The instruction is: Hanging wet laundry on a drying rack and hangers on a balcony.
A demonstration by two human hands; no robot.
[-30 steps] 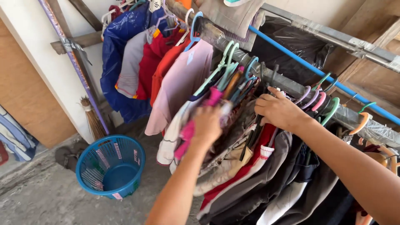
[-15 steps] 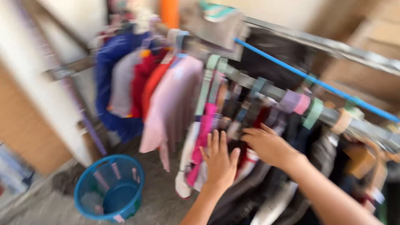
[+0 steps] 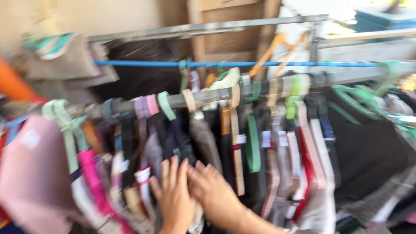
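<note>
A crowded metal clothes rail runs across the view, hung with many garments on coloured plastic hangers. My left hand lies flat with spread fingers against the hanging clothes at the lower middle, next to a grey garment. My right hand sits right beside it, fingers pointing left and touching the same clothes; the two hands touch or overlap. Neither hand grips anything that I can see. The picture is blurred by motion.
A pink shirt hangs at the far left and a dark garment at the right. A blue pole runs behind the rail, with a black plastic sheet and wooden boards behind it.
The view has swung right along the rail; the blue basket and the floor are out of view. Both hands dropped from the hangers and came together lower on the clothes.
</note>
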